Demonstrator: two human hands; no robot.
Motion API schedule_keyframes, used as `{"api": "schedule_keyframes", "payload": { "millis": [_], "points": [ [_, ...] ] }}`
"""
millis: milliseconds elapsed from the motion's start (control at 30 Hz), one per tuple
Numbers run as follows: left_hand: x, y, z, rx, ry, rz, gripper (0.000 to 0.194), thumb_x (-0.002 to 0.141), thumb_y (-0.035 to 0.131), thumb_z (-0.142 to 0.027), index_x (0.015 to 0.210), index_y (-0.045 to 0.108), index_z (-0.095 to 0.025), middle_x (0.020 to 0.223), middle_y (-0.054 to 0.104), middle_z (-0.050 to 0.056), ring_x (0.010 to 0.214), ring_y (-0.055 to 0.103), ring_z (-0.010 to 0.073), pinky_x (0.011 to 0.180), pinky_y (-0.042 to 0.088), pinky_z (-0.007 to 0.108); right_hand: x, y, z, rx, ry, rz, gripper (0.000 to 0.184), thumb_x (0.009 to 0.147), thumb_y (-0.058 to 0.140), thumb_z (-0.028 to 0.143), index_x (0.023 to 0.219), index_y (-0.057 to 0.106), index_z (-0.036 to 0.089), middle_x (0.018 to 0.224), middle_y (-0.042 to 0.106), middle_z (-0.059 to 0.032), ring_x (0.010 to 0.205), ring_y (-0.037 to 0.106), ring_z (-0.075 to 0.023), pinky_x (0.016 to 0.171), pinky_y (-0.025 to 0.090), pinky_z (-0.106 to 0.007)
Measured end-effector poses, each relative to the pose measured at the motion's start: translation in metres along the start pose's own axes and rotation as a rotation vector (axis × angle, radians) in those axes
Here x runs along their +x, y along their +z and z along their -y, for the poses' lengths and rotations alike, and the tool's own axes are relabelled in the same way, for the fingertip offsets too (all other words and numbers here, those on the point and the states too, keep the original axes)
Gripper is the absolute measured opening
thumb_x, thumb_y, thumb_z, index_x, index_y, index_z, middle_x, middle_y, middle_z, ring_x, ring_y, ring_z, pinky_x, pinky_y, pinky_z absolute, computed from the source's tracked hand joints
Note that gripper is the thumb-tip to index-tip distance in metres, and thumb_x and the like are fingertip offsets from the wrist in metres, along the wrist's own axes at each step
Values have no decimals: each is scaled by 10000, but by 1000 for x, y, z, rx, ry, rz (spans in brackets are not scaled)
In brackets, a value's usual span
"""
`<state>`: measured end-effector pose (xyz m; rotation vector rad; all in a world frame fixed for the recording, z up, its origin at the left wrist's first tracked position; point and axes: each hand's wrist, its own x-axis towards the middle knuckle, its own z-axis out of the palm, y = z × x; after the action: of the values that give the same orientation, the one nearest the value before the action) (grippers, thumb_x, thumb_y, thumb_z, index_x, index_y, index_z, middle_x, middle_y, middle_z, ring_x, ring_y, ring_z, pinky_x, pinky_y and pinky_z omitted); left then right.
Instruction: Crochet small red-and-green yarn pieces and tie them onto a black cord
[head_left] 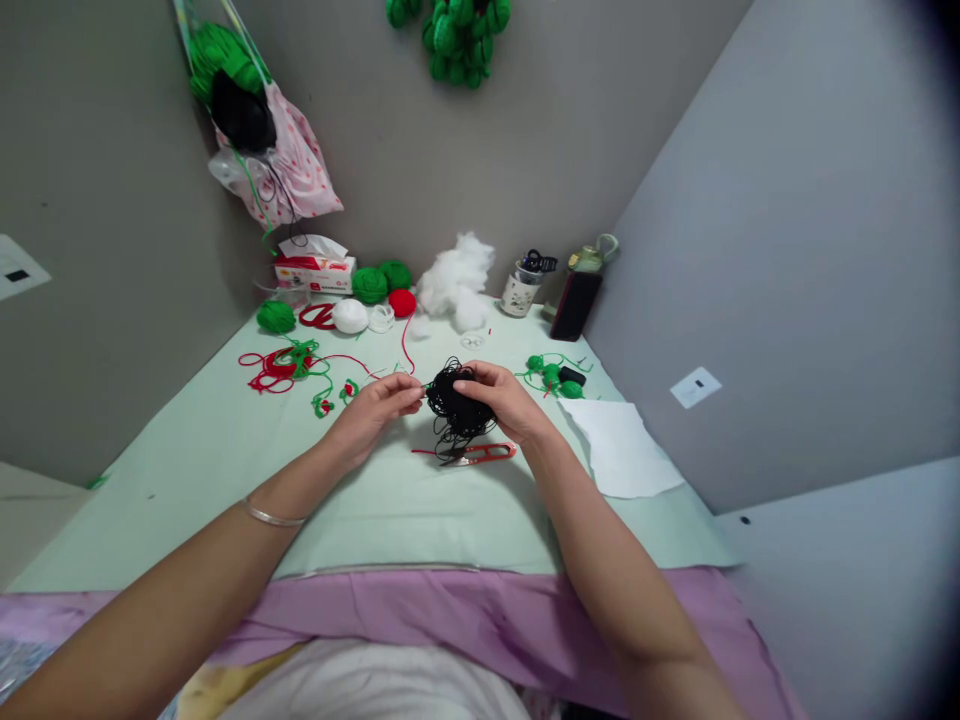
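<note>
A loose tangle of thin black cord [459, 405] is held over the middle of the table by my right hand [501, 398], thumb on top and fingers around its right side. My left hand [388, 402] is at the tangle's left edge, thumb and forefinger pinched together. Whatever lies in that pinch is too small to make out; it seems to be a strand of the cord. Just below the tangle lie orange-handled thread snips [487, 454], with some black loops hanging over their blades. A short red strand [424, 451] is beside the snips.
Green crochet pieces [551, 372] and a white paper sheet [622, 448] lie at right. Red yarn [276, 370] and small red-green pieces [323, 406] lie at left. Behind are yarn balls [370, 285], white stuffing [457, 280], a tissue box [319, 274], a cup [519, 293] and a phone [576, 306].
</note>
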<state>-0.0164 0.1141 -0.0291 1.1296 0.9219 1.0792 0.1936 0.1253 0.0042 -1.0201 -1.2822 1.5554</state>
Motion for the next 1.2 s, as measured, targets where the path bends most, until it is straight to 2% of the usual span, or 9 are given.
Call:
{"api": "schedule_keyframes", "payload": {
  "millis": [167, 233, 433, 533, 733, 900, 1033, 1133, 1200],
  "points": [
    [10, -23, -14, -256, 92, -100, 50, 885, 626, -259, 872, 598, -219, 928, 684, 18, 913, 670, 146, 945, 528, 333, -3, -20, 8, -10, -23, -87, 293, 613, 851, 316, 828, 688, 201, 752, 700, 32, 668, 624, -130, 618, 473, -240],
    [14, -37, -21, -321, 159, -179, 96, 936, 546, -213, 846, 578, -219, 880, 669, 6, 904, 670, 126, 934, 533, 295, -5, -33, 13, -11, -65, -158, 293, 606, 858, 301, 820, 687, 195, 751, 697, 33, 669, 620, -122, 620, 476, -232],
    [18, -70, -47, -727, 222, -281, 299, 1026, 350, -72, 789, 508, -163, 598, 510, -62, 541, 527, 24, 605, 464, 136, -12, -74, 26, 54, -181, -327, 313, 589, 877, 292, 822, 687, 209, 734, 698, 39, 649, 637, -131, 583, 527, -240],
    [17, -83, -56, -803, 241, -325, 289, 1041, 327, -82, 806, 479, -154, 574, 501, -74, 444, 428, 15, 506, 384, 141, -14, -90, 30, 106, -241, -411, 321, 553, 890, 275, 793, 689, 203, 714, 703, 41, 620, 639, -116, 550, 526, -214],
    [13, -113, -64, -913, 302, -570, 297, 1041, 321, -90, 776, 433, -161, 558, 544, -80, 378, 364, 18, 460, 337, 162, -14, -112, 33, 254, -335, -544, 292, 555, 869, 229, 779, 683, 203, 712, 717, 52, 615, 655, -101, 561, 541, -190],
    [7, -123, -71, -940, 355, -684, 301, 1022, 297, -56, 771, 430, -157, 538, 572, -84, 371, 381, 10, 456, 342, 145, -14, -107, 31, 352, -335, -450, 275, 606, 851, 219, 830, 692, 209, 771, 737, 56, 696, 687, -100, 634, 563, -187],
    [6, -113, -73, -855, 333, -657, 267, 975, 374, -48, 743, 459, -150, 556, 560, -74, 387, 336, 20, 458, 327, 161, -16, -91, 30, 373, -328, -404, 223, 669, 822, 219, 860, 706, 224, 828, 753, 55, 748, 703, -104, 649, 565, -187],
    [10, -104, -68, -636, 323, -610, 201, 926, 456, -49, 761, 509, -149, 600, 533, -72, 417, 290, 36, 473, 304, 175, -18, -79, 31, 413, -309, -379, 215, 670, 820, 210, 854, 711, 225, 805, 747, 59, 730, 698, -95, 625, 561, -171],
    [13, -100, -62, -302, 377, -637, 132, 885, 520, -52, 818, 568, -155, 690, 558, -54, 515, 392, 58, 556, 362, 193, -19, -74, 31, 422, -300, -349, 217, 670, 822, 221, 856, 710, 227, 795, 745, 56, 717, 696, -100, 598, 559, -173]
  ]
}}
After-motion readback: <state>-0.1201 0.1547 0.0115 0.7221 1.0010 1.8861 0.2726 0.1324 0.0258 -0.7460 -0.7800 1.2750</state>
